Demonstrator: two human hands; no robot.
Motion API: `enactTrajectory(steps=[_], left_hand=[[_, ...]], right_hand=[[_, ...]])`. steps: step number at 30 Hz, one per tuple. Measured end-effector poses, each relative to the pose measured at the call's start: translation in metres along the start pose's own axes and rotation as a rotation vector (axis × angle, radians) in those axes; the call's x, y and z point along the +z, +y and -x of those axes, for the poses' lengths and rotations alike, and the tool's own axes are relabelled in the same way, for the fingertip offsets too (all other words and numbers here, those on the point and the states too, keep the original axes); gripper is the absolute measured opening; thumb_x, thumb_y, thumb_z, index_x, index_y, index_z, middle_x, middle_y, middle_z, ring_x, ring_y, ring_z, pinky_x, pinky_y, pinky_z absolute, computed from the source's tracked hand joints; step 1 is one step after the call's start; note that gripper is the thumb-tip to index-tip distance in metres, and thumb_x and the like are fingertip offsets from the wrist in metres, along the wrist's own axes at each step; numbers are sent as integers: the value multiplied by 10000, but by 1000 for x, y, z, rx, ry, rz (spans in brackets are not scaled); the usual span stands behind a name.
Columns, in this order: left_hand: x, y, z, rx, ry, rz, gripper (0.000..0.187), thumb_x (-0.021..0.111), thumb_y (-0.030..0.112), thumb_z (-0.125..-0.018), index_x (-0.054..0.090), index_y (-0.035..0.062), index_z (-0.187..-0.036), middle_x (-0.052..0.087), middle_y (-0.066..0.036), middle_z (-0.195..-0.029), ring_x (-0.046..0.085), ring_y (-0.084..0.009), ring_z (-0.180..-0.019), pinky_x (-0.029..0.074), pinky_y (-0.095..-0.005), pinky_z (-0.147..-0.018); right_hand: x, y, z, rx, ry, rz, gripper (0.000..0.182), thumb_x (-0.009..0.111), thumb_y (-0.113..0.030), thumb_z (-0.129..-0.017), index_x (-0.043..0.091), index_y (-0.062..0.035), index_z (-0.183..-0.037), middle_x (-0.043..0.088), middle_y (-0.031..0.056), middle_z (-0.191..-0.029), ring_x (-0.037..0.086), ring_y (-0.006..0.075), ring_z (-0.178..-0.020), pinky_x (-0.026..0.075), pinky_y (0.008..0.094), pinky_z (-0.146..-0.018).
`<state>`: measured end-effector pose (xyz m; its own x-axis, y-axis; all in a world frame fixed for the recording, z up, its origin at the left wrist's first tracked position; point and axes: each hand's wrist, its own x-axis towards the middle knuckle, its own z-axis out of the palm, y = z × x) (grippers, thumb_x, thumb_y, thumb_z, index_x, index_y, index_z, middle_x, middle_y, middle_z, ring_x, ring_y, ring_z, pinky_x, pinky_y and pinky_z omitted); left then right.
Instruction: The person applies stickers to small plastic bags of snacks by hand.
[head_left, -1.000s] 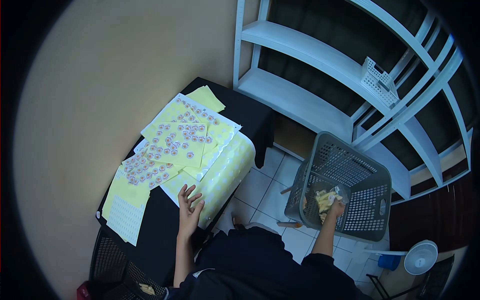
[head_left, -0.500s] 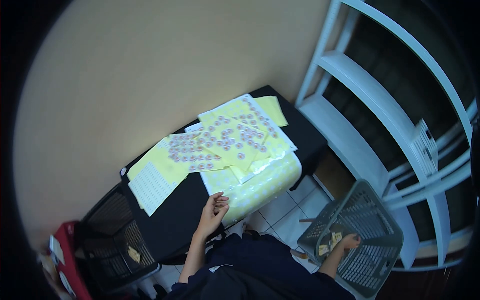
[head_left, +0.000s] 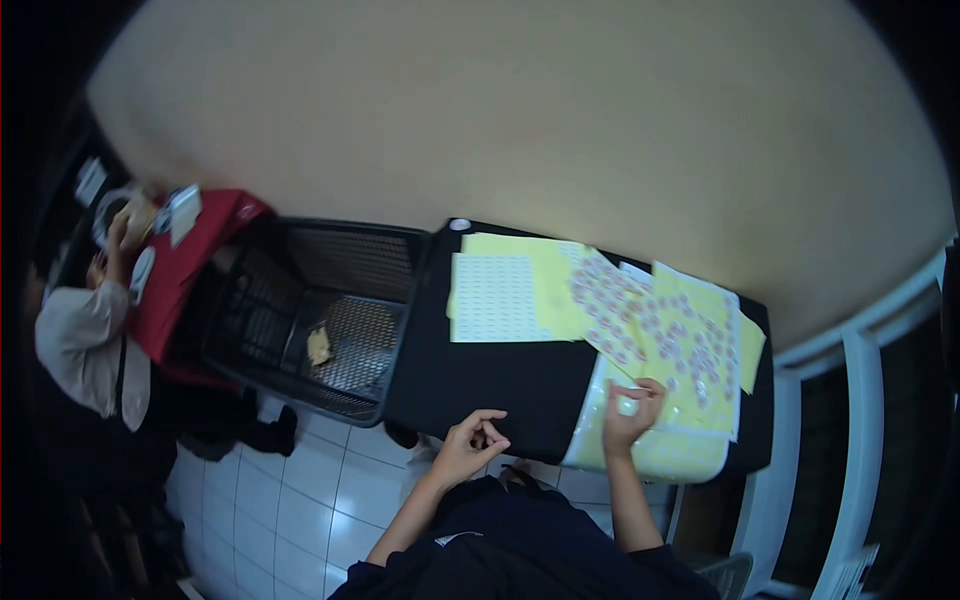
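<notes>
My left hand (head_left: 472, 446) hovers by the front edge of the black-covered table (head_left: 480, 385), fingers curved and a gap between thumb and index finger; I see nothing in it. My right hand (head_left: 632, 418) is over the glossy yellow dotted cover (head_left: 655, 452), below the sticker sheets. Its fingers are bent, with a pale patch showing between them and the thumb. The yellow sheets of round reddish stickers (head_left: 690, 345) overlap on the right of the table. To their left lies a sheet with rows of small pale labels (head_left: 492, 297).
A black basket (head_left: 395, 330) with a small yellowish packet (head_left: 318, 346) stands left of the table. Beyond it, a person (head_left: 85, 340) works at a red-covered table (head_left: 185, 270). A grey-green basket (head_left: 728, 575) and white shelving (head_left: 855, 440) are at right.
The view has swung left, bringing the person and black basket into fuller sight. My right hand has come out of the grey-green basket to above the table. My left hand has moved left off the cover.
</notes>
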<state>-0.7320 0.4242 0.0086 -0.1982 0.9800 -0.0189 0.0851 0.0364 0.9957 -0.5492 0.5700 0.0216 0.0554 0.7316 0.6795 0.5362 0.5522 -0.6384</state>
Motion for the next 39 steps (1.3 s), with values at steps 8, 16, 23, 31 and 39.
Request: enactTrajectory(steps=[8,16,23,31,39], left_hand=[[-126,-26,45,-97,566,214,262,469,118,-855,485,26,-1100,590,-20,-705,477,-33,-601,361,-168,-561],[-322,-125,-10,-264,612,-48,379,513,177,-825,399,-28,-1122,556,-153,-958,572,-175,-801,443,-260,-731],[-434,-289,-62,-866,688,-516,845,706,438,-590,343,-43,-1185,429,-224,-1158,419,-307,-1105,350,-354,-925],[-434,-367,-58,-1330,589,-679,1076,717,459,-585,34,25,-1293,139,-151,-1315,205,-303,-1208,282,-401,-982],[-423,-371,-69,-1299,710,-652,1076,771,280,-543,35,23,-1284,238,-180,-1208,283,-331,-1134,282,-420,-976]], right_hand=[[136,-136,65,-264,-782,-380,505,668,-79,-644,491,-25,-1114,574,60,-827,532,219,-865,349,345,-802],[200,-167,78,-179,-812,-181,199,669,-108,-650,549,-55,-799,518,134,-1045,486,281,-953,344,388,-819],[225,-177,70,-129,-801,51,203,664,-113,-645,566,-61,-814,555,73,-964,512,223,-908,344,358,-794],[232,-190,63,-112,-794,136,175,674,-83,-613,583,-70,-763,582,38,-876,548,183,-806,362,317,-736],[232,-183,66,-110,-798,161,159,678,-86,-606,595,-75,-742,586,26,-875,551,165,-793,363,311,-734]])
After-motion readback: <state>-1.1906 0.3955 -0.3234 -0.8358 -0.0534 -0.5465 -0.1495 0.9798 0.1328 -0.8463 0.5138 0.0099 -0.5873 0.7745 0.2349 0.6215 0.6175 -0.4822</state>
